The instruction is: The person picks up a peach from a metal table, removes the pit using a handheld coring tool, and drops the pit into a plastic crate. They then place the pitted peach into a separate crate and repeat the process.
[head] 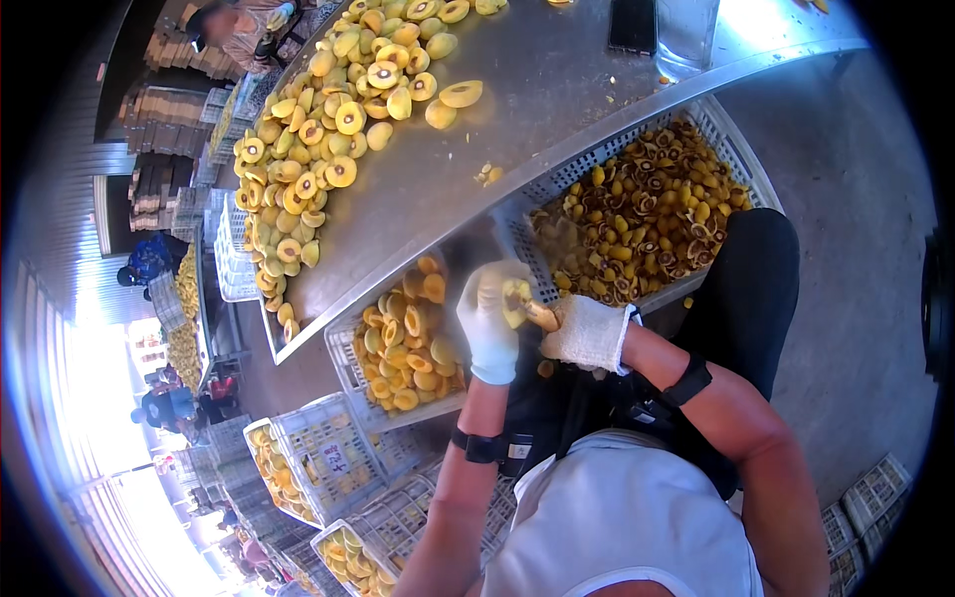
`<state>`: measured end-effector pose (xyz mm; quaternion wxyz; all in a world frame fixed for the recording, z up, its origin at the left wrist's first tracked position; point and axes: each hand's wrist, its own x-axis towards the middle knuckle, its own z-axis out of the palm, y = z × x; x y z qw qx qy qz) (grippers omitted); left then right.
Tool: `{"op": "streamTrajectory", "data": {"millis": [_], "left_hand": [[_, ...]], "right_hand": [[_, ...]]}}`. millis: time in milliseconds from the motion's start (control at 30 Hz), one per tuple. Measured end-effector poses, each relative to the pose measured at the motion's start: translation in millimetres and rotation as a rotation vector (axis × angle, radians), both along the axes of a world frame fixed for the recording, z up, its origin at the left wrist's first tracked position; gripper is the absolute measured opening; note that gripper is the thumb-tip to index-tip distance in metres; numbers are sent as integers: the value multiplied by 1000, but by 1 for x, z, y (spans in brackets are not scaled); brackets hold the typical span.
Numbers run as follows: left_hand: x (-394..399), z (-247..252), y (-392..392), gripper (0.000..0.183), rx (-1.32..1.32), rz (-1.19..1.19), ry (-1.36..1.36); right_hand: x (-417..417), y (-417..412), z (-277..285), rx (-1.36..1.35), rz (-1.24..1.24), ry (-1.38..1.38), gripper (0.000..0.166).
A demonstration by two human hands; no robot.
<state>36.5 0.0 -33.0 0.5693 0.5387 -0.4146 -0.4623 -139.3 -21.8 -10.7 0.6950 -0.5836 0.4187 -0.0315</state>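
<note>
My left hand [494, 317], in a white glove with a pale blue cuff, holds a piece of yellow halved fruit [515, 302]. My right hand [586, 328], in a white knit glove with its thumb and a fingertip bare, meets it at the fruit; whether it grips a small tool is hidden. Both hands are above my lap, between two white plastic crates. The left crate [388, 422] holds hollowed fruit halves; the right crate [753, 175] holds brown pits and scraps. A pile of halved yellow fruit [328, 134] with pits lies on the metal table [418, 194].
A dark phone [633, 26] and a clear container [685, 37] stand near the table's raised metal edge. More fruit-filled crates [328, 455] are stacked at the lower left. My knee [757, 254] is beside the right crate. A person [242, 33] sits across the table; others work farther off.
</note>
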Motion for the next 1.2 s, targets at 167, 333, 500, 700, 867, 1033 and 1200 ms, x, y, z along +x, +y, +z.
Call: {"op": "streamTrajectory", "data": {"millis": [167,333,500,700,867,1033,1200], "left_hand": [[-4,29,-8,34,176,-62,-122],[10,34,-22,29,371,-270,-184],[2,23,-13,30,76,-226,75],[14,26,-32,32,340,-417,58],[16,25,-36,36,270,-538,76],[6,2,-21,42,72,-237,392],[8,15,-27,38,219,-261,309]], "right_hand": [[-3,6,-4,214,-70,-27,20],[-3,5,5,269,-18,-8,19],[-11,3,8,507,-23,-185,14],[-7,9,1,445,-65,-185,15],[-6,11,-1,403,-101,-206,15],[-9,4,1,656,-97,-268,19],[-3,9,4,463,-79,-201,18]]}}
